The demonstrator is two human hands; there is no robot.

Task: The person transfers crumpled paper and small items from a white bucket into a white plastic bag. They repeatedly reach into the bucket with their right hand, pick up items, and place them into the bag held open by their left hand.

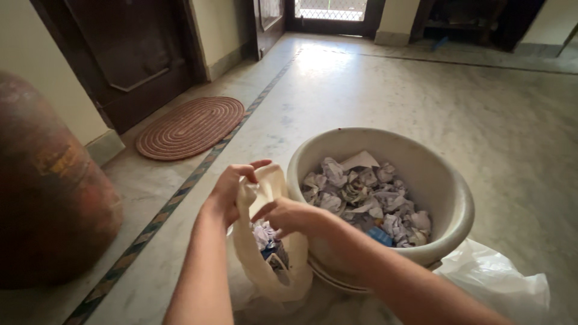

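Hands (259, 201) grip cream bag (268, 247) — upright, mouth up.

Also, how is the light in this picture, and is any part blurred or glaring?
Head view: strong glare on the marble floor near the far door; the red cylinder at left is dark and soft; both hands and the paper-filled tub are evenly lit and sharp.

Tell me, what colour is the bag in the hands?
Cream, off-white bag, held by both hands; seen in the head view.
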